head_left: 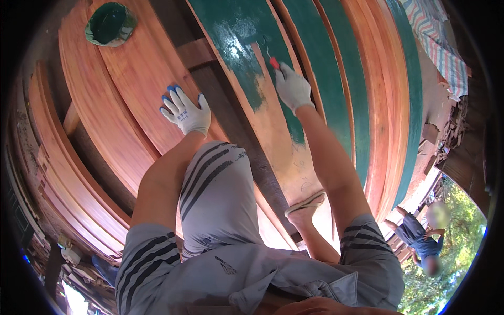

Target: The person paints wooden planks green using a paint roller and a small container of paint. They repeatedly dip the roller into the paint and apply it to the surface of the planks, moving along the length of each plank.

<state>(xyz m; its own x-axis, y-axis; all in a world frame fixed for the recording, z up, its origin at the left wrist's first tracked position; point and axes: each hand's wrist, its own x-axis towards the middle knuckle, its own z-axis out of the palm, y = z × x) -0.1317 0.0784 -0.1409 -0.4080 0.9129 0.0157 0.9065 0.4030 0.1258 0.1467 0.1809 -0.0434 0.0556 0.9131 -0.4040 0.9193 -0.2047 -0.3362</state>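
My right hand, in a whitish glove, grips the red handle of a small paint roller. Its thin wire bends up toward wet green paint, where the roller head blends in and is hard to make out. Beneath it lies a wide wooden board, glossy green at the far part and bare wood nearer me, with faint pencil marks. My left hand, gloved in white with blue fingertips, rests with spread fingers on an unpainted reddish board. It holds nothing.
A paint-smeared tub of green paint stands on the boards at far left. Green-painted boards lie to the right, with dark gaps between several boards. Striped sheeting hangs at far right. Another person is at lower right, near greenery.
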